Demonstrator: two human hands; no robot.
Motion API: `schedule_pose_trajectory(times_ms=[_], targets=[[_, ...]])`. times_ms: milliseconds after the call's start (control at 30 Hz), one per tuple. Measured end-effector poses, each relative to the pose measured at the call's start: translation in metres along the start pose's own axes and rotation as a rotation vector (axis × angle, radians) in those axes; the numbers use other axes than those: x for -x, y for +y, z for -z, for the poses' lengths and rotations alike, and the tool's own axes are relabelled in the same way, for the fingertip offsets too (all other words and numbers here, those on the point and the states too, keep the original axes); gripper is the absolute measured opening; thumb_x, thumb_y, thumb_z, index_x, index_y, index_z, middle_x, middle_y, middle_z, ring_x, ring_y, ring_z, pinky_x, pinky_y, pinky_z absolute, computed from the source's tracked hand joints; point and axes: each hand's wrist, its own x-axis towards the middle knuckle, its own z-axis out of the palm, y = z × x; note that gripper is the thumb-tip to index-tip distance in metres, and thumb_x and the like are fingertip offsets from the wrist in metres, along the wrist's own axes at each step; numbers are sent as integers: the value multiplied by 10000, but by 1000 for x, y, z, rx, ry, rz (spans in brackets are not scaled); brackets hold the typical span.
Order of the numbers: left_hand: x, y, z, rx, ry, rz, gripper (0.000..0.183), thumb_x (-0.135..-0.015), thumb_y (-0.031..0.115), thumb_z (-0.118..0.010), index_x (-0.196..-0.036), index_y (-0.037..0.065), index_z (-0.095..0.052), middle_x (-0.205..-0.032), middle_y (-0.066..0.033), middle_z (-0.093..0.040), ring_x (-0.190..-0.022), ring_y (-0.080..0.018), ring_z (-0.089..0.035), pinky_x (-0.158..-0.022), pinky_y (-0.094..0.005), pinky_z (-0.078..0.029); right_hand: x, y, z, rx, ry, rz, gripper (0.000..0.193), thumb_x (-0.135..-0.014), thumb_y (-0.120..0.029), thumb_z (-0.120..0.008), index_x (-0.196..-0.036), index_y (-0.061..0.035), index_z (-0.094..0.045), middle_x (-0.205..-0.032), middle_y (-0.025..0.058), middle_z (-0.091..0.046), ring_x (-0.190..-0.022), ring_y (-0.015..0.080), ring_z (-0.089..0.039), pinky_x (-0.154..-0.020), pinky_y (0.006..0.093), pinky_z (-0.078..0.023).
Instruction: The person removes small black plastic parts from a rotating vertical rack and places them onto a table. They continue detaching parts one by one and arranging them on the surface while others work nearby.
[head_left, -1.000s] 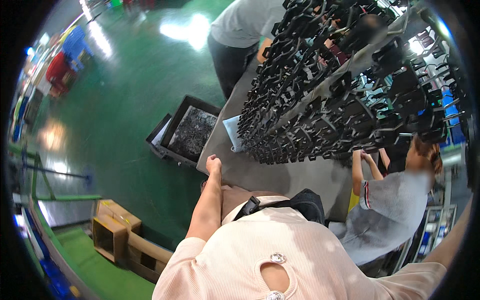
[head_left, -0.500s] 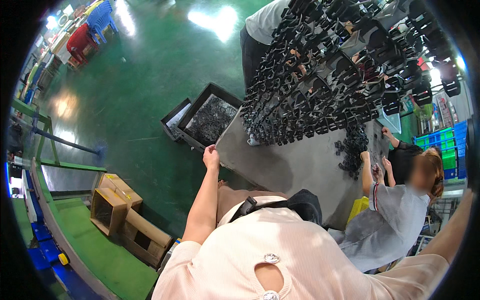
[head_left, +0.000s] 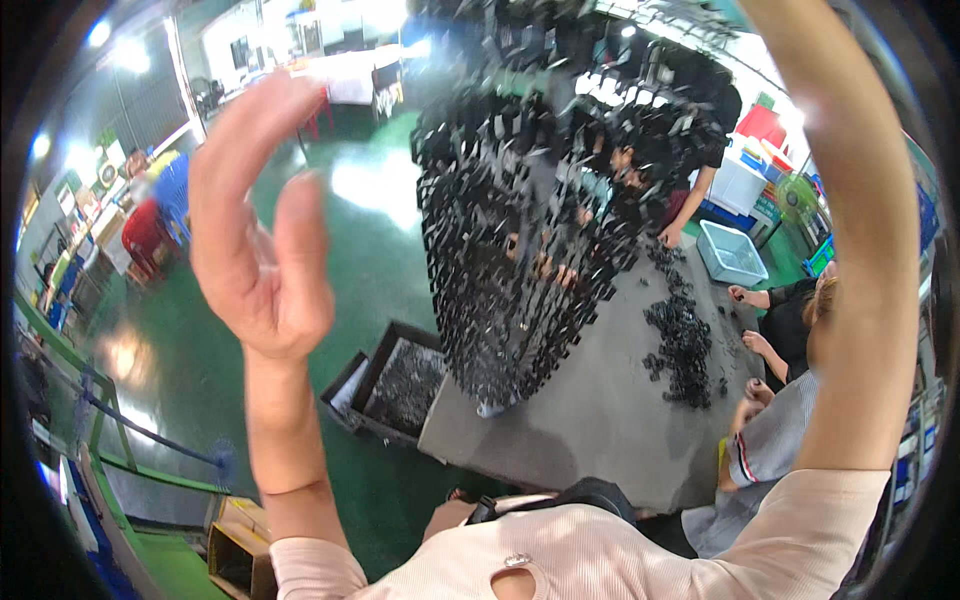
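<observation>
The left hand (head_left: 245,270) is raised close, fingers curved, thumb apart. The right hand is outside the view, its state I cannot tell; the right forearm (head_left: 860,210) partly hides a co-worker (head_left: 772,445). Ahead, blurred hanging black parts (head_left: 510,260) cover some of the grey table (head_left: 560,445); a black bin (head_left: 362,400) stands beside it. Farther is a pale-blue basin (head_left: 732,255).

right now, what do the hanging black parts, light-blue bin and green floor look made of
Hanging black parts: perhaps plastic, dark with glints; blur leaves metal possible. Light-blue bin: likely smooth plastic, evenly coloured. Green floor: probably glossy coating, mirroring lights.
</observation>
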Motion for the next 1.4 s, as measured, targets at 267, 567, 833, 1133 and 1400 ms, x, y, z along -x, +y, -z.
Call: schedule_pose_trajectory(times_ms=[267,567,833,1133,1400], targets=[[-169,43,-69,-148,-688,-446,735,-897,434,-648,-1400,-54,-426,-1446,-279,-419,-1371,-380,-393,-1127,-416,-337,0,8,4,-120,-247,9,207,-913,-39,-489,-1115,-59,-534,-582,-70,-369,-428,59,-306,-421,232,-315],[-207,27,-72,190,-1109,213,538,-1016,442,-451,-1335,24,-563,-1355,-134,-570,-1301,-236,-486,-1114,-358,-339,8,2,8,-158,-428,35,301,-895,-41,-530,-1193,-81,-510,-590,-87,-348,-454,55,-316,-481,251,-353],[-198,19,-94,252,-1161,130,647,-924,475,-621,-1387,36,-513,-1366,-142,-565,-1260,-216,-525,-1093,-335,-368,13,1,26,-342,-694,-36,327,-942,-58,-507,-1260,-120,-464,-562,-107,-291,-438,33,-279,-504,248,-336],[-208,32,-128,160,-1201,223,512,-938,270,-616,-1388,55,-501,-1272,-108,-610,-1089,-167,-583,-936,-303,-469,36,-13,44,331,-272,122,448,-918,-434,-634,-1132,-42,-631,-1012,146,-632,-924,234,-624,-781,364,-539],[-219,28,-146,-89,-1225,224,385,-944,246,-582,-1247,9,-596,-1012,-95,-695,-906,-151,-631,-844,-307,-504,199,7,106,578,316,654,316,-928,-216,-622,-1095,49,-660,-1011,134,-693,-912,169,-641,-802,279,-502]])
